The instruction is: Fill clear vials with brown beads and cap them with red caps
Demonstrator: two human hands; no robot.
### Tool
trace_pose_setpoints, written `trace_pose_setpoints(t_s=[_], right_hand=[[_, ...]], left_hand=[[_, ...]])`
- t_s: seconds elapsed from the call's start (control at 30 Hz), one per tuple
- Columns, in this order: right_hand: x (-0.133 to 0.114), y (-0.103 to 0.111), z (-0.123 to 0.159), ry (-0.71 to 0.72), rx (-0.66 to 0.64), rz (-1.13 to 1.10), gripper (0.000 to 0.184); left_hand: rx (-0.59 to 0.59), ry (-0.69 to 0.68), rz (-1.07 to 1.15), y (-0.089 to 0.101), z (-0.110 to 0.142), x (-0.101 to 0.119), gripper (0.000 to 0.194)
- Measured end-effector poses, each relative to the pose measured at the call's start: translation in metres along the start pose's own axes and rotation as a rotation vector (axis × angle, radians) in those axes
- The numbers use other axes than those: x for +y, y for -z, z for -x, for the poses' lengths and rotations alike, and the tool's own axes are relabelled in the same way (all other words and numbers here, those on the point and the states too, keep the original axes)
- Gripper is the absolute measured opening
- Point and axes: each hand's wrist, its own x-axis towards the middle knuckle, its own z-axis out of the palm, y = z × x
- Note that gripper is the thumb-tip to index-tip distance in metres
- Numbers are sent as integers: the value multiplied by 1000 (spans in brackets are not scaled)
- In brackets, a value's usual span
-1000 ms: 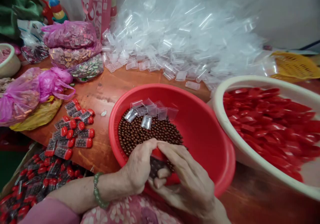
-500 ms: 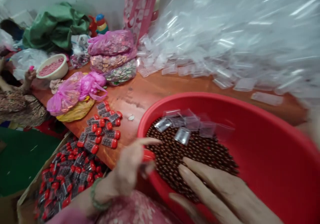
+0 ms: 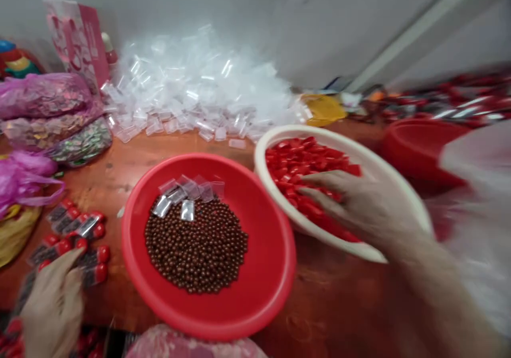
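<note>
At the lower left, my left hand (image 3: 54, 305) is over small clear boxes of dark beads with red caps (image 3: 96, 274). Its fingers are bent and close together around one red-capped box (image 3: 82, 243), partly hidden and blurred. My right hand (image 3: 355, 201) reaches into a white basin (image 3: 415, 209) heaped with red caps (image 3: 307, 158); its fingers are apart and nothing shows between them. Between the hands stands a red basin (image 3: 263, 289) of round brown beads (image 3: 195, 251). Several clear flat cases (image 3: 187, 210) lie on the beads.
Behind the basins, a large heap of clear plastic cases (image 3: 195, 86) rests against the wall. Pink bags (image 3: 43, 102) of small pieces are at the left. Another red basin (image 3: 423, 145) and a whitish plastic bag (image 3: 483, 214) stand at the right.
The view has swung to the right. My right hand has gone from over the brown beads into the red caps. My left hand has moved from the red basin's rim to the capped boxes.
</note>
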Motion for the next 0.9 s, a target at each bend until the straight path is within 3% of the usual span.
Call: trace_pose_setpoints(t_s=[0.03, 0.13, 0.2, 0.3, 0.33, 0.43, 0.57, 0.73, 0.9], right_hand=[[-2, -1, -4, 12, 13, -14, 36], [-30, -9, -19, 38, 40, -180, 23], [-62, -22, -31, 193, -171, -341, 12], [-111, -50, -52, 277, -562, -279, 25], [-124, -61, -59, 307, -663, -220, 32], [-145, -89, -74, 320, -744, -180, 38], [-147, -112, -79, 298, -809, -193, 34], [-135, -121, -80, 291, -875, -276, 54], [-129, -119, -79, 318, -895, -310, 47]], left_hand=[[-7, -17, 5, -4, -6, 18, 32], [-88, -285, 103, -22, -32, 72, 24], [-233, -451, 138, -35, -51, 102, 20], [-436, -583, -35, -52, -74, 128, 18], [-478, -592, -117, -57, -79, 131, 18], [-520, -555, -292, -66, -89, 127, 19], [-536, -511, -302, -72, -89, 114, 19], [-560, -480, -208, -72, -87, 113, 15], [-588, -476, -169, -73, -88, 113, 17]])
